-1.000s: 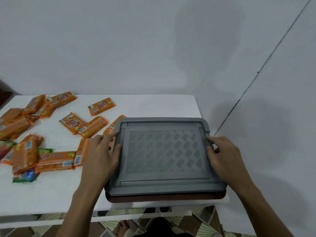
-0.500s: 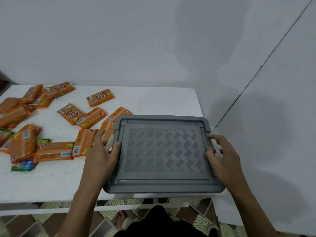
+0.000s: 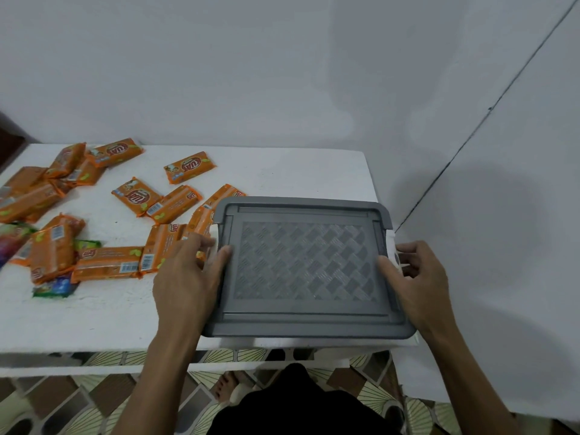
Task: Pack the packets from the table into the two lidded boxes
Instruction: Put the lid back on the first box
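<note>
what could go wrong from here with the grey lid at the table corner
The grey woven-pattern plastic lid, gripped at its sides by the left hand and right hand, sits at the near right corner of the white table; a hard tug might drag it off. Orange snack packets lie against its far left corner and could get swept aside or trapped.

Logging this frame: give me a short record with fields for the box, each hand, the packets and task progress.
box: one grey-lidded box, closed, at the near right corner of the white table
left hand: left hand grips the lid's left edge, thumb on top
right hand: right hand grips the right edge at a white clip
packets: many orange packets loose on the table left of the box; a green packet among them
second box: not in view
progress: no packing visible yet
</note>
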The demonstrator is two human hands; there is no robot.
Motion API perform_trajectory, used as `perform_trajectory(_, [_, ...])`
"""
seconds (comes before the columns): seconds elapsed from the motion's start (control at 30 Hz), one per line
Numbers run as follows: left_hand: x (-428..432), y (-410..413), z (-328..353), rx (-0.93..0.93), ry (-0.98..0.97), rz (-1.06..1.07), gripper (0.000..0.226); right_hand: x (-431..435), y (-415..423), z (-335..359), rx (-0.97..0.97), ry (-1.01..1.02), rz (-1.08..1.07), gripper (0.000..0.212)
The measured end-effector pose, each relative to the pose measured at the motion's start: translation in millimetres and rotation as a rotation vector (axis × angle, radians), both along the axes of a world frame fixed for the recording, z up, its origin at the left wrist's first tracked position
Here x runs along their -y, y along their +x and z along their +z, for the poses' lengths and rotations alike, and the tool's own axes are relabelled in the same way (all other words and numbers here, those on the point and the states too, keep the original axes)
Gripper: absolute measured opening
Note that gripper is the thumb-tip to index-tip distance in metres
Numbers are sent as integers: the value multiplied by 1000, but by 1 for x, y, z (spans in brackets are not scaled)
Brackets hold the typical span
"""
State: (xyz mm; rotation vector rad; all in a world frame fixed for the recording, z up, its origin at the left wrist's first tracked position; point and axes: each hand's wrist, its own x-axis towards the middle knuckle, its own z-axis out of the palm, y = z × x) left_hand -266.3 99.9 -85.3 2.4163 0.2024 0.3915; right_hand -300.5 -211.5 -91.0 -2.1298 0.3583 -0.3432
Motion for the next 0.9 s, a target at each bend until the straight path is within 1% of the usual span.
perform_trajectory(0.03, [-1,0,-1,-4,-11,-36,37,-1,-1,1,13,1,13,26])
perform_trajectory(0.1, [-3,-1,-4,-24,-38,-93,53,-1,-1,3,15,-18,23,20])
perform_trajectory(0.17, [-4,-2,-5,-44,-46,-121,65,-1,-2,5,2,-96,21,17])
perform_trajectory(0.2, [-5,-4,-5,-51,-29,-130,68,-2,-3,7,-14,-155,15,20])
perform_trajectory(0.23, [-5,-8,-5,-58,3,-143,72,-5,-6,9,-42,-227,10,30])
perform_trajectory(0.27, [-5,-12,-6,-70,31,-164,76,-9,-9,9,-94,-311,21,45])
perform_trajectory(0.33, [-4,-24,-6,-128,27,-252,91,-20,-20,8,-226,-434,112,77])
perform_trajectory(0.37, [-5,-29,-6,-165,26,-321,98,-25,-25,8,-243,-485,180,88])
perform_trajectory(0.43, [-11,-33,-4,-227,86,-476,115,-25,-31,7,-151,-636,342,96])
perform_trajectory(0.53, [-21,-25,3,-278,217,-667,137,-14,-29,3,-36,-852,585,101])
perform_trajectory(0.6, [-23,-19,5,-282,262,-737,142,-12,-26,3,10,-903,641,101])
perform_trajectory(0.7, [-21,-12,3,-263,252,-742,142,-11,-21,0,73,-911,616,96])
perform_trajectory(0.9, [-12,20,-1,-239,270,-730,138,-1,11,-1,70,-909,591,98])
